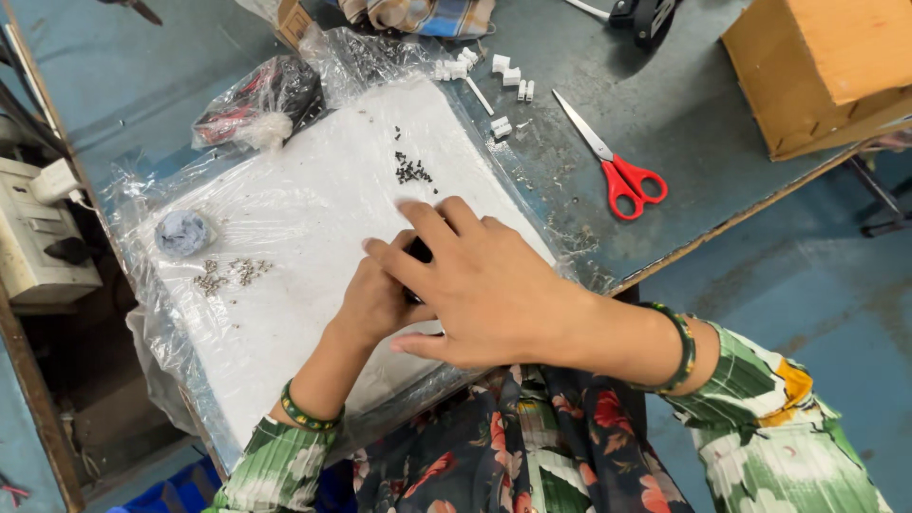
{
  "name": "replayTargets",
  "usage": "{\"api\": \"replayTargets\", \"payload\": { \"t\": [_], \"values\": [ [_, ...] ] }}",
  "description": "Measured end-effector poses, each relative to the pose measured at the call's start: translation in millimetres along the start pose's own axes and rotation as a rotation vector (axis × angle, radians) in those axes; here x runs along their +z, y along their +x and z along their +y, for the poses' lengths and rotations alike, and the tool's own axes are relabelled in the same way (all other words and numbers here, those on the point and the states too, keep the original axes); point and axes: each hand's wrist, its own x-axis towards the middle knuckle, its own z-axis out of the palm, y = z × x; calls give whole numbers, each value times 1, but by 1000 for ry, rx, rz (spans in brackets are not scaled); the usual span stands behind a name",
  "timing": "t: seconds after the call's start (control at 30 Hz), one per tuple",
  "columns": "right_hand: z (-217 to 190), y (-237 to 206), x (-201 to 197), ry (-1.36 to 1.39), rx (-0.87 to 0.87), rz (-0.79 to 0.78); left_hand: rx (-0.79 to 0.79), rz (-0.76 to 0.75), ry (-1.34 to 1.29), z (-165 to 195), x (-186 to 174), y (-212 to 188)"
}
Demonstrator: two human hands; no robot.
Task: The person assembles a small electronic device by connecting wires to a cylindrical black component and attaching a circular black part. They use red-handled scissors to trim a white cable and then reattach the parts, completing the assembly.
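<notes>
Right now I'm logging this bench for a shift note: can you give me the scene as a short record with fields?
surface: white foam pad under clear plastic
left hand: on the pad, under the right hand
right hand: laid over the left, covering a small dark part
on pad: dark screw pile, silvery bits
beside pad: red-handled scissors, white connectors

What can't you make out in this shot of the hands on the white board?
Head view only:
- Dark item between the hands: mostly covered by the right hand; kind unclear.
- Left hand: fingers hidden under the right hand, grip unclear.
- Small dark parts and grey parts: too small to identify.
- Black bag: contents blurred by plastic.
</notes>
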Motion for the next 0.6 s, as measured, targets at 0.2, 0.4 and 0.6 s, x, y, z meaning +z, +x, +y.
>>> {"api": "replayTargets", "payload": {
  "t": [0.2, 0.4, 0.6],
  "values": [
    [9, -1, 31, 74, -95, 309, 24, 136, 90, -27, 17, -20],
    [26, -8, 81, 396, -103, 582, 378, 302, -73, -34, 16, -15],
    [29, -12, 141, 609, -99, 901, 373, 320, -120, -29, 15, -13]
  ]
}}
